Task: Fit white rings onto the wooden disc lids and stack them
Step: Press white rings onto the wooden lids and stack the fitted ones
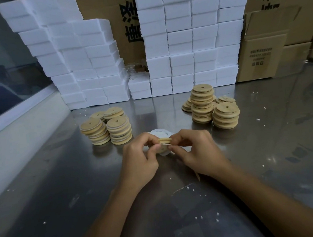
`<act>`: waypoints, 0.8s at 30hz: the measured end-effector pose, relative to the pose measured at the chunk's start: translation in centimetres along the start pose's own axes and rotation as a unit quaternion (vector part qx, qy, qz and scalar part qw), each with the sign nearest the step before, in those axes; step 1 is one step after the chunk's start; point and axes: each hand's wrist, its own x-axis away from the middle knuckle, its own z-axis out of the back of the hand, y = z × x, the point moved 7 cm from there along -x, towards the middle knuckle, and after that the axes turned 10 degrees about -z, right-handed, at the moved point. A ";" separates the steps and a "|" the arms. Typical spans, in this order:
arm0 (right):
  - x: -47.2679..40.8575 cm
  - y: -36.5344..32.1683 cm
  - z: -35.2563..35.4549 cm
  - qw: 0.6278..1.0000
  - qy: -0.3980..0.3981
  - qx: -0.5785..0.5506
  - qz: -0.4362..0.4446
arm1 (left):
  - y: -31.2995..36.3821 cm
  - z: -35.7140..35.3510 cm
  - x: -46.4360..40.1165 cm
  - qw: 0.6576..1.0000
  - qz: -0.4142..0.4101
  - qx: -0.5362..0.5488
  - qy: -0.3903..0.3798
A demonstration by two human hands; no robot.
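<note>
Between two hands, just above the shiny metal table (63,194), sits one wooden disc lid (165,140). It is held on its edge, tilted, so its rim faces up. The left hand (139,156) pinches it from the left side, with the fingers curled over the top and the thumb pressed on the face of the lid. The right hand (195,151) pinches it from the right side, with its fingers curled round the edge too. A bit of white ring (164,153) peeks out under the lid, by the thumbs. I cannot tell if it is fully on the lid.

Just behind the hands, some loose white rings (158,132) lie flat on the table.

Farther back on the left stand short stacks of lids with white rings (114,128) round them. There are about four stacks, close together, and some lean a little.

Farther back on the right stand stacks of plain wooden lids (226,118). One stack is taller than the others. Each top lid has a small hole in it. A few more lids lie low behind them.

Along the back of the table, white foam blocks (181,45) are piled high like a wall. Brown cardboard boxes (260,51) stand behind and beside them, with dark writing on them.

Tiny white crumbs (197,218) are dotted over the table. A thin wooden stick (197,176) pokes out under the right wrist.
</note>
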 end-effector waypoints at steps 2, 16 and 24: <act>-0.2 0.5 0.1 0.999 -0.009 -0.023 -0.026 | -0.1 -0.1 0.0 1.000 0.002 0.003 -0.005; -0.1 0.9 0.0 0.997 -0.017 -0.053 -0.049 | -1.9 0.0 0.5 0.992 0.100 0.082 0.007; 0.0 0.6 -0.4 0.994 0.007 -0.093 -0.053 | -3.5 -0.2 1.3 0.961 0.207 0.179 0.045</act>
